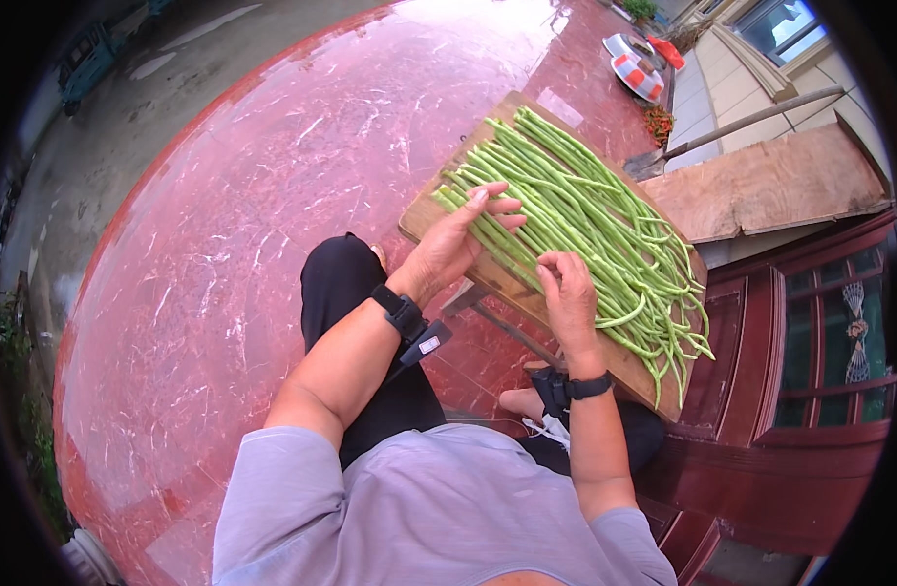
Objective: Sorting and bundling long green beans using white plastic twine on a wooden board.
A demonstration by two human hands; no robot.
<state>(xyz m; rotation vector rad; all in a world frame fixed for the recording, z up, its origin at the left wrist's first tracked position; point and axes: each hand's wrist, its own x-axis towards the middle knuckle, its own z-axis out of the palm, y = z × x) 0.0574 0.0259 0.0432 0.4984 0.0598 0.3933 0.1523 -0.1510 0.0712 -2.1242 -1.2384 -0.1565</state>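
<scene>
Long green yard-long beans (pixel 566 209) lie side by side across a wooden board (pixel 419 212) that stands on legs before me. Over their upper left ends is my left hand (pixel 467 234), palm turned up, fingers spread and nothing gripped in it. My right hand (pixel 569 293) rests at the near edge of the beans with its fingers curled and the thumb near the index finger. Whether a bean is pinched there cannot be made out. The tips of the beans fan out and curl at the board's right end. Both wrists wear black straps with small devices.
A dark red door (pixel 749 351) with glass panes is close on the right. A plywood sheet (pixel 771 183) and a long-handled shovel (pixel 749 123) lean by the wall. Basins (pixel 637 75) and red peppers (pixel 658 124) sit on the red tiled floor (pixel 221 242).
</scene>
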